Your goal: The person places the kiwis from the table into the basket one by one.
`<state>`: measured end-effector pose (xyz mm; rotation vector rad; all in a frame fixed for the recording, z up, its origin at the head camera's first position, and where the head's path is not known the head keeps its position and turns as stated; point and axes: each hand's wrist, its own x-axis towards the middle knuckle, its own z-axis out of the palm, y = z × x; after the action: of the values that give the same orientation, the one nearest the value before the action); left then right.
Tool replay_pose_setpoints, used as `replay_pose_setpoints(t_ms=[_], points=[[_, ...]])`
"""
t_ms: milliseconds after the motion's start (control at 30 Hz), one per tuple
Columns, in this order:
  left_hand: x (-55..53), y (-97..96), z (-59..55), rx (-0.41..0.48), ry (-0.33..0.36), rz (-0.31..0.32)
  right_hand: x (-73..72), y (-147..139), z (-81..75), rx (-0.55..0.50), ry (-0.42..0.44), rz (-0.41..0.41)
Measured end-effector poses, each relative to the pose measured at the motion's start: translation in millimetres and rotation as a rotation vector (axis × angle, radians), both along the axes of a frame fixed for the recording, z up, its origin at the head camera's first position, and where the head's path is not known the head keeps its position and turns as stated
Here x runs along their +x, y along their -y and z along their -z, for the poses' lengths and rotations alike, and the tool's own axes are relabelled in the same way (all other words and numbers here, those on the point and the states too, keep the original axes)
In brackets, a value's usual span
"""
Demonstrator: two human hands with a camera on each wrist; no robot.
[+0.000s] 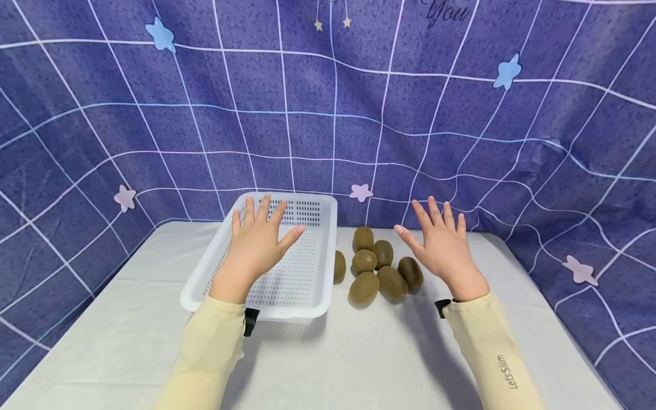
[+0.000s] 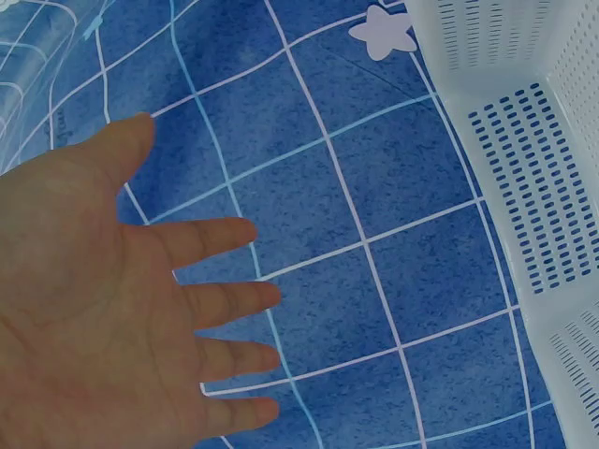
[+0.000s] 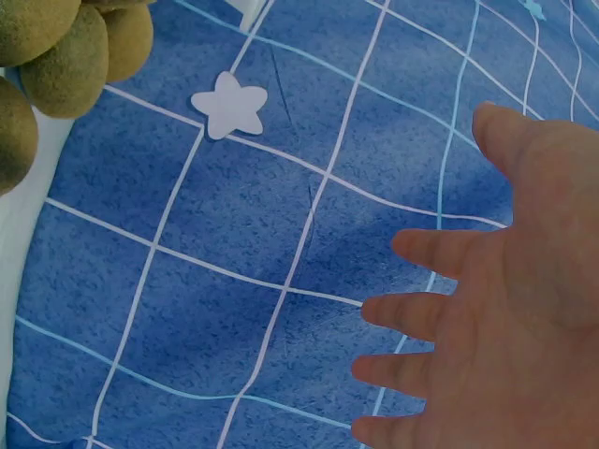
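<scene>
My left hand (image 1: 256, 245) hovers over the white perforated basket (image 1: 328, 273), fingers straight and spread, holding nothing. Its bare palm (image 2: 84, 290) shows in the left wrist view, with the basket wall at that view's right. To the right of the basket, several brown kiwis (image 1: 364, 288) lie in a loose cluster; one kiwi (image 1: 339, 267) is partly hidden behind the basket's right side. My right hand (image 1: 443, 247) is raised just right of the cluster, its fingers also spread and holding nothing. In the right wrist view, some kiwis (image 3: 65, 70) appear at the upper left.
A white-covered table (image 1: 359, 364) carries the basket and the kiwis. Behind it and along both sides hangs a blue-purple curtain (image 1: 307, 131) with a line grid and star shapes, close to the table's back edge. Dark bands (image 1: 251, 322) sit at both cuffs.
</scene>
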<state>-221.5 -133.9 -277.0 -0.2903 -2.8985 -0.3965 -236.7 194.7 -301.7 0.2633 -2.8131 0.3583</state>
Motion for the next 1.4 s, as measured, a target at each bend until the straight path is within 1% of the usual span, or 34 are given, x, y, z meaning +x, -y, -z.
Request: replay_pose_setpoints(t_ms=[233, 467, 633, 733, 1167, 1267, 1400], points=[[9.0, -2.0, -1.4, 0.0, -0.051, 0.005, 3.5, -0.1, -0.5, -0.01, -0.009, -0.012], [23.2, -2.5, -2.2, 0.023, -0.091, -0.001, 9.2, 0.9, 2.3, -0.016, -0.001, -0.022], [30.8, -2.4, 0.9, 0.024, -0.14, -0.003, 12.4, 0.3, 4.5, -0.022, -0.01, -0.021], [34.8, -1.8, 3.3, 0.025, -0.156, -0.004, 13.3, -0.7, 5.9, -0.022, -0.012, -0.019], [54.6, 9.7, 12.2, 0.051, -0.139, -0.023, 10.3, -10.2, 13.0, -0.03, 0.007, -0.015], [57.2, 12.1, 15.9, 0.054, -0.135, -0.019, 9.1, -12.3, 13.3, -0.031, 0.015, -0.017], [58.2, 13.1, 22.8, 0.051, -0.135, -0.012, 8.8, -15.9, 13.7, -0.028, 0.019, -0.013]])
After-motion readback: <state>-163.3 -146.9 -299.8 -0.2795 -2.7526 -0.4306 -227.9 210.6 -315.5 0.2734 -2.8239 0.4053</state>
